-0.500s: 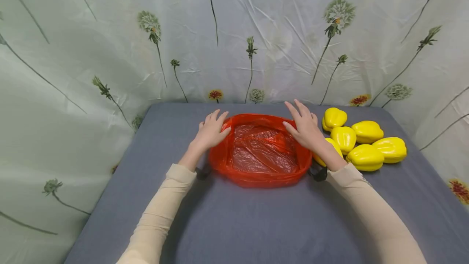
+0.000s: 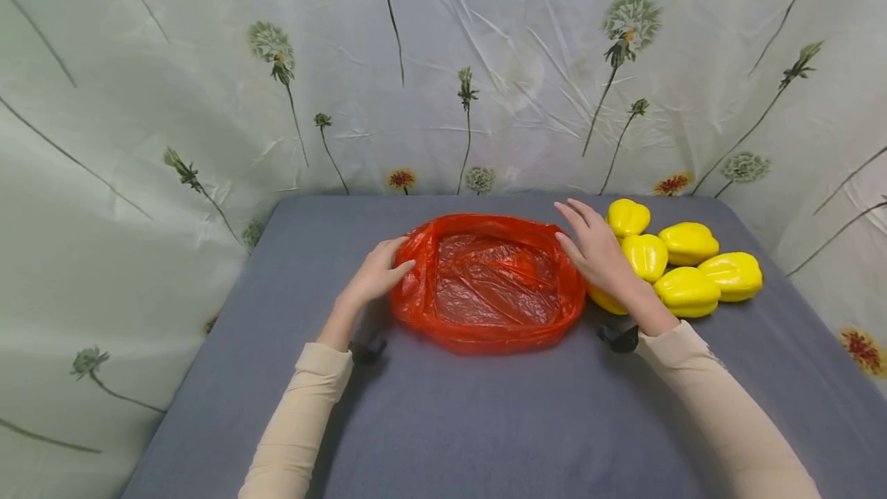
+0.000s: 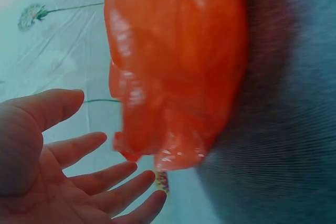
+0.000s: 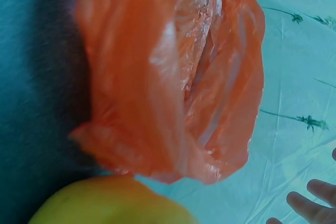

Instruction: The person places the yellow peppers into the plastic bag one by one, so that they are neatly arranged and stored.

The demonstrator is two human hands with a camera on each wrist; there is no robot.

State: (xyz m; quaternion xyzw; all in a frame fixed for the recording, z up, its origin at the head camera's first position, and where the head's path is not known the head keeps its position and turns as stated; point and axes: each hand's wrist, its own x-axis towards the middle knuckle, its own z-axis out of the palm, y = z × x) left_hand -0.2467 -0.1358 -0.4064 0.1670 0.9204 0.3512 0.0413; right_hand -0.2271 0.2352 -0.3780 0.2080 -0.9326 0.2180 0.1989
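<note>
A red plastic bag [image 2: 495, 339] stands on the grey table with its mouth spread wide and its crinkled bottom showing inside. My left hand [image 2: 377, 274] is at the bag's left side, fingers extended and thumb apart; in the left wrist view those fingers [image 3: 113, 187] hold nothing. Over the bag's right edge hovers my right hand [image 2: 596, 252], its fingers loosely spread. Only a few of its fingertips [image 4: 310, 203] show in the right wrist view. Beneath that forearm, one yellow bell pepper [image 2: 605, 301] is partly hidden and sits right by the bag.
Several more yellow bell peppers [image 2: 687, 292] lie grouped on the table to the right of the bag. Behind the grey table [image 2: 457, 422] hangs a pale curtain [image 2: 540, 98] printed with dandelions. A dark wrist strap [image 2: 619, 338] sits at the right cuff.
Both hands have moved outward, the left one to the left and lower, the right one to the right, away from the bag's rim. The bag keeps its open shape.
</note>
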